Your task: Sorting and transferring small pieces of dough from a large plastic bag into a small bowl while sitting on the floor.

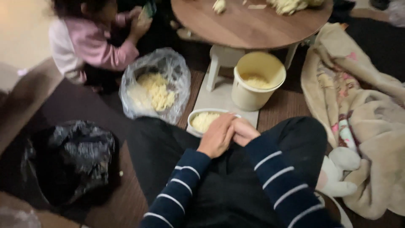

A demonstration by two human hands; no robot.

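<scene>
Seated on a dark wooden floor, a person in a navy striped sweater brings both hands together over the lap, just beside a small white bowl (205, 119) of pale yellow shreds. The left hand (217, 136) lies cupped over the right hand (244, 131), fingers curled; whether either grip holds anything cannot be told, as the palms are hidden. The bowl sits at the near edge of a pale board (219, 98), touching the person's black-trousered knees. Behind it stands a cream bucket (256, 80) with more shreds, beneath a round wooden surface (249, 26). To the left, a clear plastic bag (155, 86) holds the same yellow material, and a black bag (69, 158) slumps nearby. Another person in a pink top (95, 42) crouches beyond. A beige blanket (363, 114) lies at right.
</scene>
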